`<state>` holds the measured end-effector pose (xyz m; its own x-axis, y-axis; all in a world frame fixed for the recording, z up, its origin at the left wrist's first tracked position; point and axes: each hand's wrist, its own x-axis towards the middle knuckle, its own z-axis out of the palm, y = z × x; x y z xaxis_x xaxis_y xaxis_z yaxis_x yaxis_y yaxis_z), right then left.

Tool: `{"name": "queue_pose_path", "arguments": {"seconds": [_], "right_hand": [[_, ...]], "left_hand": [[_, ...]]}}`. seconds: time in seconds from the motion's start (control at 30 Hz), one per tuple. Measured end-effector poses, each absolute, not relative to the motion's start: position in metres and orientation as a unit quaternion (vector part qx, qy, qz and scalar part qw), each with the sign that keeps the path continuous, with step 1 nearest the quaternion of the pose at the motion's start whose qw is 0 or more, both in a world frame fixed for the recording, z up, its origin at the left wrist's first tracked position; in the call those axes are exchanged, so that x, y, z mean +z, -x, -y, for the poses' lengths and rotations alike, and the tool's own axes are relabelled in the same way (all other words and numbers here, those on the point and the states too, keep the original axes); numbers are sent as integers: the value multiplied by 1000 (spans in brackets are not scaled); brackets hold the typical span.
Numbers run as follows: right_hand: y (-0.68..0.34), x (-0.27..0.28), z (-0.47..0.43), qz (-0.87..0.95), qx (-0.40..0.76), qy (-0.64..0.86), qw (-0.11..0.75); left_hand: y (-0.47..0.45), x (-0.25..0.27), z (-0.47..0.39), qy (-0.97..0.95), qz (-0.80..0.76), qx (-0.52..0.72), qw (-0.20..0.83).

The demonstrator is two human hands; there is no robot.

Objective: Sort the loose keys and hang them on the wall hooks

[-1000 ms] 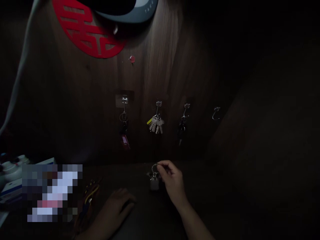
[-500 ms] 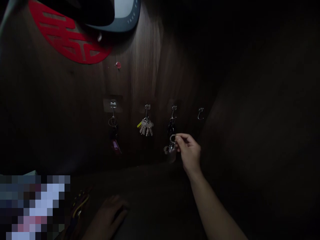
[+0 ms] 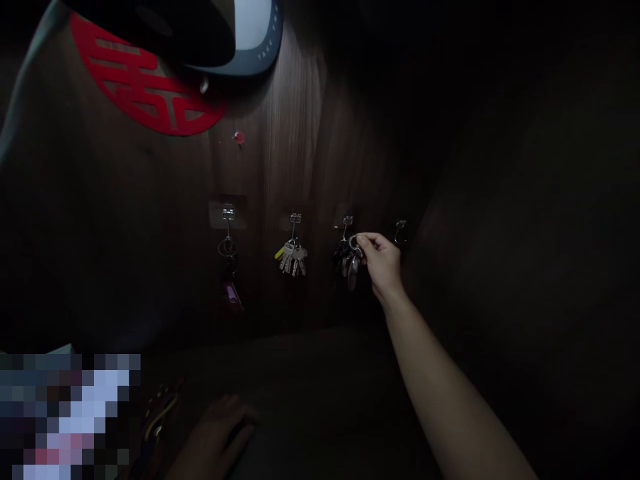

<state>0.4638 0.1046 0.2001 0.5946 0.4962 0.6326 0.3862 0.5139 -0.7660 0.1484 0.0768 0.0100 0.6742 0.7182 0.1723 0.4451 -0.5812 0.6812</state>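
Note:
My right hand [image 3: 384, 261] pinches the ring of a bunch of keys [image 3: 353, 267] between thumb and fingers. These keys hang beside a dark item [image 3: 340, 255] on the third metal hook [image 3: 347, 221]; whether they touch it I cannot tell. To the right, the fourth hook [image 3: 401, 232] holds nothing. Another key bunch with a yellow tag [image 3: 293, 258] hangs on the second hook, and a ring with a purple item [image 3: 231, 293] on the leftmost. My left hand [image 3: 223, 427] lies low in deep shadow, fingers stretched out and thumb apart, apparently on a dark surface.
A cap [image 3: 255, 57] and a red paper cutout [image 3: 165, 107] are on the wood panel at the upper left. A small red spot [image 3: 239, 138] sits below them. Dark items with a yellow strip [image 3: 163, 417] lie left of my left hand, next to a pixelated patch.
My right hand has raised the held keys from below the third hook up to about the hook's level, slightly to the right. My left hand has hardly moved.

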Motion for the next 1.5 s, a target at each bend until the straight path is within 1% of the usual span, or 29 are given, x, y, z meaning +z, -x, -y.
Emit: {"name": "queue_pose_path", "arguments": {"seconds": [0.37,0.67,0.9,1.13,1.23,1.33,1.4,1.5], "right_hand": [[-466,178,-113,441,48,509,737],[-462,134,-89,403,67,524,747],[-446,104,-68,378,83,547,743],[-428,70,-56,340,139,563,741],[-415,58,-54,355,168,575,718],[-399,46,-55,392,203,592,675],[-389,38,-56,430,215,604,635],[-380,26,-58,525,194,618,552]], "left_hand": [[-149,13,-77,-863,-346,205,305],[-148,12,-76,-860,-336,233,307],[-148,19,-74,-865,-337,219,300],[-148,17,-74,-867,-339,211,298],[-147,16,-75,-871,-337,201,296],[-147,16,-75,-874,-337,198,290],[-147,16,-75,-875,-337,196,289],[-144,15,-76,-876,-332,193,292]]}}
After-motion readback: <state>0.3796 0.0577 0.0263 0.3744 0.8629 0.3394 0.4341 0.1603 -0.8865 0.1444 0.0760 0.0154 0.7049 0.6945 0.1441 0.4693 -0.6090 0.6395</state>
